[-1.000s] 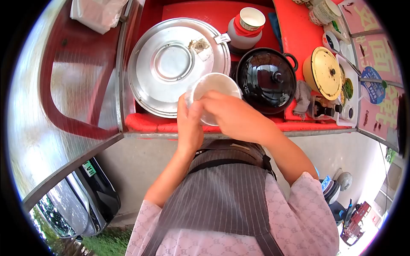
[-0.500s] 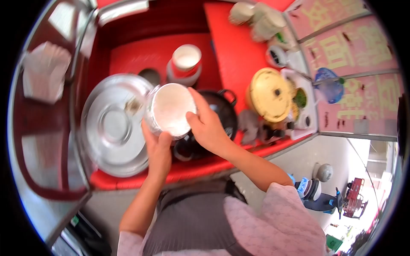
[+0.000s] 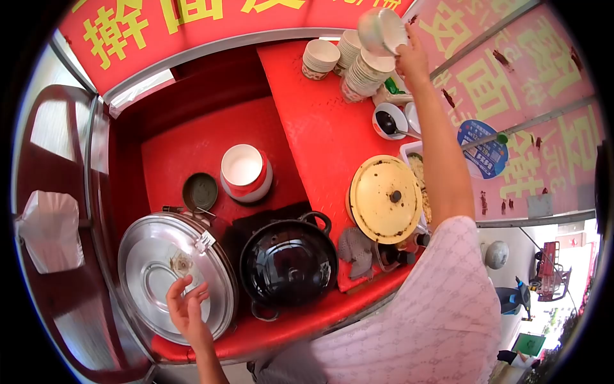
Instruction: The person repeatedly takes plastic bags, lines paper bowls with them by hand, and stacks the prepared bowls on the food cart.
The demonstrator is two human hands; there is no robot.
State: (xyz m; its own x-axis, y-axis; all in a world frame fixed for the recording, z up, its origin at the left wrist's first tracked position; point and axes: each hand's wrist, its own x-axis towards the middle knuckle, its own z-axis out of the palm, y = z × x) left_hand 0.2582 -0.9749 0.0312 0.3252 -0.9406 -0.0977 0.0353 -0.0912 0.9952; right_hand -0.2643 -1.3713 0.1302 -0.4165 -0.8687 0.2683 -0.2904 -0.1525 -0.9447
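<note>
My right hand (image 3: 410,56) is at the top, closed on the rim of a pale paper bowl (image 3: 382,32) that is tilted above the stacked paper bowls (image 3: 366,75). My left hand (image 3: 188,308) is in front of the big round metal lid (image 3: 150,265), fingers apart and holding nothing. Right of that lid stands a black lidded pot (image 3: 289,262). Behind the pot, a white cup (image 3: 242,165) sits on top of a container with a red upper part.
A yellow lidded pot (image 3: 377,192) stands on the red counter (image 3: 313,128) beside a grey cloth (image 3: 355,253). A white bowl (image 3: 390,120) holds a black ladle. Pink sign panels (image 3: 543,96) line the right side. A plastic bag (image 3: 51,230) hangs at the left.
The view has shifted. My hands have parted: the right one has moved up to the stacked bowls with a bowl, and the left one has let go and come down by the metal lid.
</note>
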